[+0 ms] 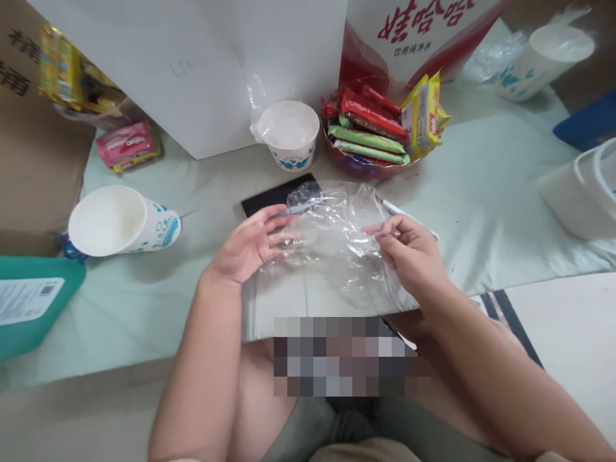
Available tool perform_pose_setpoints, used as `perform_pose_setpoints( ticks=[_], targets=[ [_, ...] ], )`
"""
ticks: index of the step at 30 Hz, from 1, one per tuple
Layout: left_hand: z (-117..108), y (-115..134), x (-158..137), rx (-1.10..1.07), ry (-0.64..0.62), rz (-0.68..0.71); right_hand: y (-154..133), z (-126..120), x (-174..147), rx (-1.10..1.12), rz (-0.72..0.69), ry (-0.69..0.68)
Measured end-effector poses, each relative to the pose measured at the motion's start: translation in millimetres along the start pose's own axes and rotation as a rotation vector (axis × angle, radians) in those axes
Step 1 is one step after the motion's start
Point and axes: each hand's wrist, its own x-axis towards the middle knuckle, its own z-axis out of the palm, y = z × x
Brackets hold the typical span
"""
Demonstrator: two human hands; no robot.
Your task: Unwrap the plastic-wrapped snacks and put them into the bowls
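Your left hand (253, 247): fingers spread apart, tips at the left side of the clear plastic film (344, 234); can't tell if they touch it. Your right hand (409, 250): thumb and index pinched together on the film's right side. Film lies crumpled between both sets of fingers.

Just beyond your left fingertips: dark phone (274, 196), its right end under the film. Farther out: paper tub (291, 138), then white box (206, 70). Snack bowl (370, 168) bounds the far side of your right fingers.

Sideways room: tablecloth (486, 218) runs right of your right fingers to the white bucket (580, 192), and left of your left fingers to the paper cup (122, 221). Table's near edge sits bodyward of your fingers.
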Motion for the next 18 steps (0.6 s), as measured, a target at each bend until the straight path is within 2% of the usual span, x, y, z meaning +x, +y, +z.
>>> perform_pose_setpoints(
  ticks=[3, 8, 10, 15, 18],
  targets=[
    [-1.4, -2.0, -0.2, 0.035, -0.066, -0.071, -0.3, -4.5, -3.6, 0.04, 0.078, -0.105],
    [-14.5, -0.3, -1.2, 0.224, -0.352, -0.136, 6.4, -6.8, 0.5, 0.077, 0.16, -0.228],
    [-15.8, 1.3, -3.6, 0.184, -0.322, -0.057, 7.5, -5.2, 3.6, 0.104, 0.155, -0.225],
    [-6.2, 9.0, -7.9, -0.17, -0.097, 0.19, 2.8, -3.3, 6.5, 0.217, 0.127, -0.121],
    [0.1, 11.6, -6.3, -0.311, 0.025, 0.257, 0.4, -4.3, 6.1, 0.26, 0.126, -0.081]
  ],
)
